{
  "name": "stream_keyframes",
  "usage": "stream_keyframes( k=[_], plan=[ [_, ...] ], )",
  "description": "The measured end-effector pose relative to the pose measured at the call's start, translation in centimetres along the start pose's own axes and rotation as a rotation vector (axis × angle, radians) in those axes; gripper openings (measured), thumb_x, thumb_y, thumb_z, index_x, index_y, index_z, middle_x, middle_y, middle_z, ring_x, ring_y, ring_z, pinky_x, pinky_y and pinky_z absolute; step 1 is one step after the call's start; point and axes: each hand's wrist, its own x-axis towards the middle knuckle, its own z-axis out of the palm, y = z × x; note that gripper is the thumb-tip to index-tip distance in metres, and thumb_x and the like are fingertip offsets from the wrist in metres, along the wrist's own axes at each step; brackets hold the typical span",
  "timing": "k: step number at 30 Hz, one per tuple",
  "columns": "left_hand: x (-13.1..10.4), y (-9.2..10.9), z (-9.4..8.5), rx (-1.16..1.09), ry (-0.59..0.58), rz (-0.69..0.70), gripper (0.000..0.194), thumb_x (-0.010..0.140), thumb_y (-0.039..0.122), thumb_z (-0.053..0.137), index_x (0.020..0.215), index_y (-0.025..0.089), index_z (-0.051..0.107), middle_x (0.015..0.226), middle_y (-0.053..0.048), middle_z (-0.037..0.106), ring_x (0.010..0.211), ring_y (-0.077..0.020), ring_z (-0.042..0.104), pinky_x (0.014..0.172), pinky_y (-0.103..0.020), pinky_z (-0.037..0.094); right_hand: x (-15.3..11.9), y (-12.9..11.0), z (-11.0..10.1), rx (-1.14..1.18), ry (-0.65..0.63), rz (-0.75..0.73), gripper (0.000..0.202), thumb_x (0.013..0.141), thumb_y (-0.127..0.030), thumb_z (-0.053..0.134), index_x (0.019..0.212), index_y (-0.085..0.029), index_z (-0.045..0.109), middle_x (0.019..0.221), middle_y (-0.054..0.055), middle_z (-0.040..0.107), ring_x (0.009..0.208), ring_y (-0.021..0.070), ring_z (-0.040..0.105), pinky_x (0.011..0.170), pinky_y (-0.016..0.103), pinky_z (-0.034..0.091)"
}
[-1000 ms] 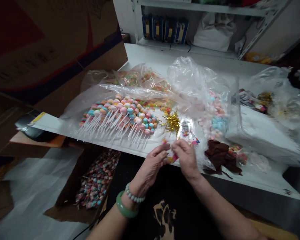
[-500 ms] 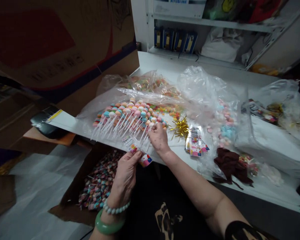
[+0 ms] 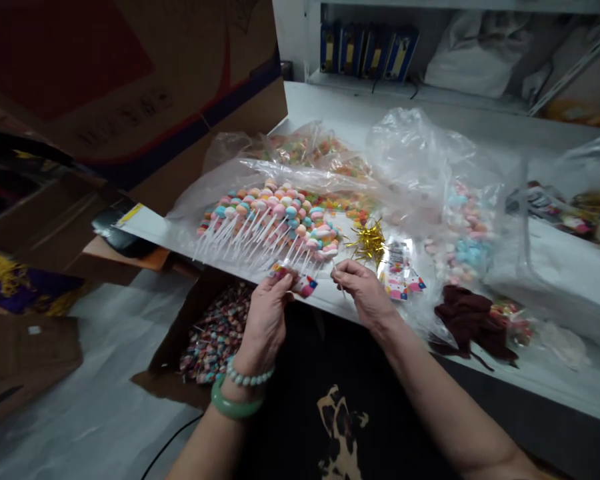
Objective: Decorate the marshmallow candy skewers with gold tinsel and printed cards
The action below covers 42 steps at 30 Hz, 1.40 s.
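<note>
My left hand (image 3: 270,307) is closed on a small printed plastic candy bag (image 3: 305,285), thumb on top, near the table's front edge. My right hand (image 3: 360,287) is pinched around a thin pale stick (image 3: 343,288); whatever may be at its other end is hidden by the fingers. Beyond my hands lie many marshmallow lollipops (image 3: 260,207) on clear plastic, their white sticks pointing towards me. Gold twist ties (image 3: 370,240) lie in a heap just past my right hand. Beside them is a stack of printed candy bags (image 3: 400,270).
A carton of wrapped sweets (image 3: 215,333) stands below the table edge at left. A large cardboard box (image 3: 180,87) rises behind it. Clear bags of jelly sweets (image 3: 325,150) and pastel marshmallows (image 3: 470,227) lie farther back. A brown cloth (image 3: 465,320) lies at right.
My right hand has moved right, away from the lollipops, with a thin stick now showing in its fingers. My left hand has lifted slightly, still holding the candy bag. The view has shifted.
</note>
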Motion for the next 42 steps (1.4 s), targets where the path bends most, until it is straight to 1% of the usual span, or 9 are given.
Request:
stream_keyframes(
  k=[4,8,12,15,22,29,33,38,42],
  plan=[
    [-0.6,-1.3,1.9,0.018,0.027,0.056,0.032,0.049,0.025,0.087,0.063,0.013,0.061,0.057,0.006,0.056,0.050,-0.0034,0.044,0.048,-0.017,0.032,-2.5,0.2,0.8,0.104,-0.054,0.007,0.014,0.069,-0.027,0.067,0.062,-0.019,0.058,0.073,-0.002,0.056,0.073,0.0130,0.048,0.072,0.026,0.036],
    [-1.6,-1.9,3.1,0.072,-0.092,0.012,0.034,0.057,0.034,0.085,0.061,0.014,0.058,0.053,0.006,0.049,0.045,-0.0044,0.041,0.044,-0.019,0.030,-2.3,1.3,1.0,0.091,0.023,0.012,0.016,0.068,-0.027,0.064,0.060,-0.019,0.054,0.060,-0.004,0.049,0.062,0.0115,0.042,0.064,0.026,0.034],
    [-1.8,-1.7,2.5,0.202,-0.228,0.002,0.029,0.069,0.037,0.078,0.067,0.012,0.065,0.060,0.001,0.057,0.049,-0.0061,0.047,0.046,-0.019,0.035,-1.5,1.7,-0.1,0.013,0.065,-0.024,0.015,0.069,-0.026,0.062,0.059,-0.018,0.053,0.058,-0.005,0.047,0.059,0.0108,0.039,0.060,0.025,0.032],
    [-1.2,-1.2,1.5,0.137,-0.147,-0.001,0.025,0.067,0.032,0.081,0.067,0.012,0.065,0.056,0.002,0.056,0.048,-0.0055,0.047,0.045,-0.017,0.035,-1.7,1.2,-1.2,-0.088,0.044,-0.085,0.014,0.074,-0.026,0.060,0.064,-0.019,0.054,0.061,-0.004,0.048,0.061,0.0112,0.041,0.061,0.025,0.033],
    [0.6,1.4,-0.2,-0.292,0.048,-0.250,0.011,0.078,0.025,0.074,0.080,0.019,0.065,0.065,0.002,0.066,0.056,-0.0117,0.060,0.051,-0.023,0.047,-5.7,0.3,-3.5,-0.450,0.052,-0.232,0.017,0.088,-0.025,0.055,0.071,-0.020,0.055,0.064,-0.004,0.046,0.061,0.0117,0.043,0.058,0.025,0.034],
    [0.6,2.0,-0.4,-0.361,0.046,-0.320,0.020,0.093,0.029,0.054,0.080,0.019,0.065,0.068,0.001,0.070,0.059,-0.0138,0.065,0.056,-0.027,0.052,-7.6,1.2,-2.9,-0.686,-0.032,-0.472,0.016,0.092,-0.017,0.049,0.078,-0.020,0.056,0.070,-0.001,0.053,0.065,0.0119,0.050,0.062,0.024,0.038],
    [0.3,2.3,-0.4,-0.371,0.002,-0.292,0.021,0.094,0.027,0.052,0.082,0.017,0.065,0.077,-0.002,0.074,0.069,-0.0159,0.069,0.067,-0.031,0.056,-7.2,1.8,-3.0,-0.877,-0.034,-0.599,0.016,0.093,-0.014,0.049,0.081,-0.019,0.058,0.070,0.001,0.054,0.066,0.0135,0.050,0.064,0.026,0.037],
    [0.3,2.4,-0.2,-0.431,0.085,-0.232,0.017,0.091,0.020,0.058,0.075,0.016,0.064,0.074,-0.002,0.073,0.075,-0.0157,0.071,0.081,-0.037,0.058,-7.2,1.8,-3.4,-1.068,-0.022,-0.703,0.019,0.093,-0.014,0.046,0.079,-0.019,0.059,0.066,0.001,0.051,0.064,0.0152,0.047,0.063,0.029,0.035],
    [1.0,2.0,-0.9,-0.343,0.024,-0.078,0.010,0.076,0.016,0.075,0.073,0.016,0.066,0.071,0.001,0.071,0.068,-0.0129,0.069,0.074,-0.030,0.059,-7.3,1.5,-3.9,-1.123,-0.044,-0.675,0.023,0.093,-0.014,0.044,0.079,-0.020,0.061,0.066,0.002,0.052,0.064,0.0157,0.047,0.063,0.029,0.034]
  ],
)
